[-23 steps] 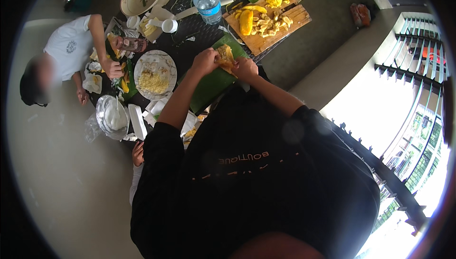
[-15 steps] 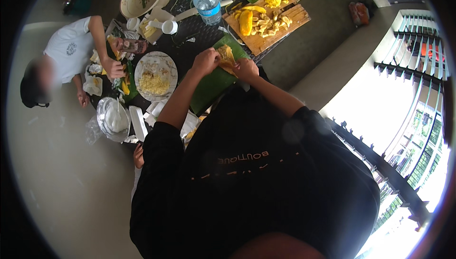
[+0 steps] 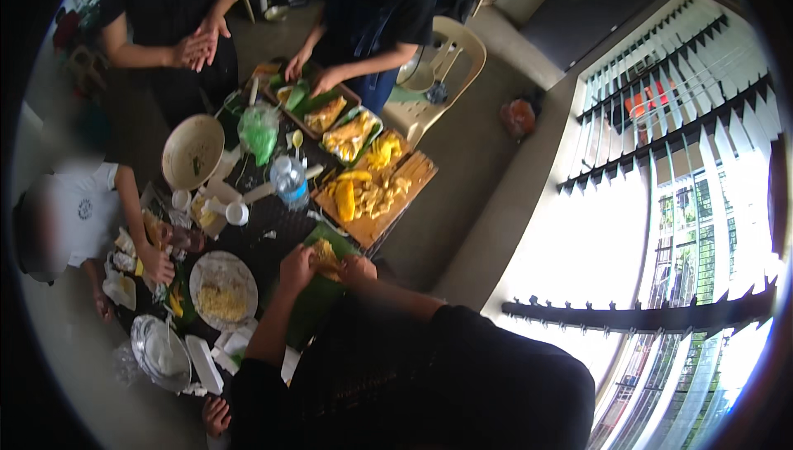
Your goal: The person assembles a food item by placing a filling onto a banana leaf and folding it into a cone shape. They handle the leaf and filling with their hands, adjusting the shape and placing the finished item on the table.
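A golden, thin-skinned wrap lies between my hands over a green banana leaf at the table's near edge. My left hand pinches its left side, and my right hand has the right side, fingers curled in. What fills the wrap is too small to tell. Left of my left hand stands a marbled plate with yellow shreds on it. Beyond my hands, a wooden board carries a whole yellow fruit, pale peeled pieces and yellow slices.
A water bottle, a green plastic bag and a large bowl stand farther back. Two people work across the table, and another person's hand is at the left. Foil-wrapped container lies at near left; a chair stands behind.
My view has tilted up and turned, bringing the people across the table and the chair into sight. Both hands still hold the wrap over the leaf.
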The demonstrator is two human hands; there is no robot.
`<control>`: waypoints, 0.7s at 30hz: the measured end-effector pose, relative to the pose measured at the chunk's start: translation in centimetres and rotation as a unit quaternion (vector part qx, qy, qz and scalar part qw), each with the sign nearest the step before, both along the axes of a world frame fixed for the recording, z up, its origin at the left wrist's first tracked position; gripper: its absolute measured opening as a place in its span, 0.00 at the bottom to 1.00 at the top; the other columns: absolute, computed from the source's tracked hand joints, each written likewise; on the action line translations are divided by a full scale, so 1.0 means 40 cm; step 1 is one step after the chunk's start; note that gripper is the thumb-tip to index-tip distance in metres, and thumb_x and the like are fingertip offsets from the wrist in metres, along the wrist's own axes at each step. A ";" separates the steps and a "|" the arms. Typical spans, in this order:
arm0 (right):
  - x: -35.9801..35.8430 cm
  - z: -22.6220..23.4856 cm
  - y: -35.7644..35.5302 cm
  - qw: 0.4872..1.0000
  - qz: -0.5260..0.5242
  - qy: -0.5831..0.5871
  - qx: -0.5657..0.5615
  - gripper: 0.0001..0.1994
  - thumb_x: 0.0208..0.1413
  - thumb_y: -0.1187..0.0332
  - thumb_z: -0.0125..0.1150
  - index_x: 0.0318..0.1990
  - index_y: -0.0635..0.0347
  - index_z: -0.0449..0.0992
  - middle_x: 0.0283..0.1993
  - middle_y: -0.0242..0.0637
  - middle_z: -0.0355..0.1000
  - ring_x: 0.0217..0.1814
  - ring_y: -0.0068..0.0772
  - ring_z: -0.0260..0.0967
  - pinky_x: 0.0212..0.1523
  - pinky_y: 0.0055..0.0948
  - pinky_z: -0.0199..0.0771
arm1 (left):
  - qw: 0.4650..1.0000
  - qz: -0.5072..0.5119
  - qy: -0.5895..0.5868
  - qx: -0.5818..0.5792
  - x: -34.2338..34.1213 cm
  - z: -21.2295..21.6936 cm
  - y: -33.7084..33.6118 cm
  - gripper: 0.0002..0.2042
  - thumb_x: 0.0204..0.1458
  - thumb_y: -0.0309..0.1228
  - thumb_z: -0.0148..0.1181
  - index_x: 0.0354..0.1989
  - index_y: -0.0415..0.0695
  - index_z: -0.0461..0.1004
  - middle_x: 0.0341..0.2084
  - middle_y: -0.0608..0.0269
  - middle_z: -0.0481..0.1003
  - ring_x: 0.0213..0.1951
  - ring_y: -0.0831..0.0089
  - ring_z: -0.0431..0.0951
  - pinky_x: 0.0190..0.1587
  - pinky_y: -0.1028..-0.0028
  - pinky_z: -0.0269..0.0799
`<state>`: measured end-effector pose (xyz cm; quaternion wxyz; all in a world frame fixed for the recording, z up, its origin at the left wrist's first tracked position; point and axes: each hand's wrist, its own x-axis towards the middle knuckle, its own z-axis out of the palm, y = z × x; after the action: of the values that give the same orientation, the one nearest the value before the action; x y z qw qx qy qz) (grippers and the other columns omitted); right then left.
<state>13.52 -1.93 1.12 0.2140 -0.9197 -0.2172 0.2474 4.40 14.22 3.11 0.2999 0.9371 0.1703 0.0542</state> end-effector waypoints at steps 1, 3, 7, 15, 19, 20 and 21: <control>-0.002 -0.011 -0.010 1.000 0.012 0.018 0.002 0.10 0.45 0.58 0.57 0.33 0.49 0.75 0.32 0.37 0.74 0.36 0.44 0.73 0.35 0.40 0.74 | 1.000 0.000 0.002 0.002 -0.003 0.002 -0.006 0.09 0.40 0.27 0.60 0.31 0.45 0.71 0.31 0.56 0.70 0.34 0.56 0.74 0.35 0.61 0.70; 0.014 0.013 -0.001 0.998 0.060 0.020 0.014 0.13 0.46 0.58 0.59 0.38 0.50 0.74 0.39 0.38 0.74 0.41 0.43 0.72 0.38 0.40 0.73 | 0.999 -0.006 -0.018 0.027 -0.004 -0.007 -0.003 0.08 0.41 0.27 0.59 0.31 0.45 0.71 0.31 0.56 0.70 0.34 0.56 0.74 0.35 0.62 0.70; 0.015 0.047 -0.007 0.982 0.184 0.027 0.017 0.15 0.48 0.59 0.58 0.43 0.50 0.73 0.47 0.39 0.71 0.47 0.42 0.70 0.45 0.39 0.71 | 0.996 -0.048 -0.068 0.044 -0.015 -0.002 -0.033 0.06 0.45 0.30 0.53 0.31 0.44 0.71 0.29 0.56 0.71 0.34 0.56 0.74 0.35 0.62 0.71; 0.007 0.149 0.006 0.970 0.192 0.149 0.012 0.19 0.56 0.51 0.49 0.47 0.53 0.72 0.45 0.40 0.72 0.49 0.39 0.69 0.48 0.36 0.69 | 0.994 -0.098 -0.042 0.006 -0.041 -0.014 -0.062 0.12 0.53 0.36 0.47 0.37 0.42 0.73 0.35 0.49 0.72 0.39 0.52 0.73 0.41 0.59 0.69; 0.032 0.183 -0.002 0.961 0.201 0.182 -0.046 0.17 0.56 0.57 0.52 0.49 0.53 0.71 0.50 0.40 0.69 0.53 0.40 0.67 0.52 0.36 0.67 | 0.997 -0.060 -0.038 -0.013 -0.047 0.023 -0.103 0.16 0.55 0.39 0.48 0.44 0.39 0.70 0.39 0.46 0.71 0.41 0.52 0.73 0.45 0.59 0.68; 0.038 0.184 -0.004 0.961 0.203 0.186 -0.034 0.17 0.56 0.57 0.52 0.50 0.54 0.71 0.50 0.41 0.69 0.53 0.40 0.66 0.52 0.36 0.67 | 0.999 -0.041 -0.017 -0.028 -0.039 0.033 -0.108 0.17 0.55 0.39 0.48 0.45 0.39 0.70 0.41 0.45 0.71 0.42 0.52 0.73 0.46 0.60 0.68; 0.047 0.186 -0.001 0.961 0.204 0.188 -0.020 0.18 0.56 0.57 0.52 0.50 0.54 0.70 0.50 0.41 0.69 0.54 0.40 0.66 0.52 0.36 0.68 | 0.995 -0.093 0.006 -0.022 -0.035 0.009 -0.091 0.18 0.55 0.39 0.49 0.46 0.38 0.69 0.43 0.45 0.69 0.44 0.51 0.72 0.48 0.60 0.66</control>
<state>15.42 -1.99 8.57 0.1772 -0.7970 -0.3513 0.4582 3.01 10.59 3.46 0.3236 0.9421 0.0858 0.0168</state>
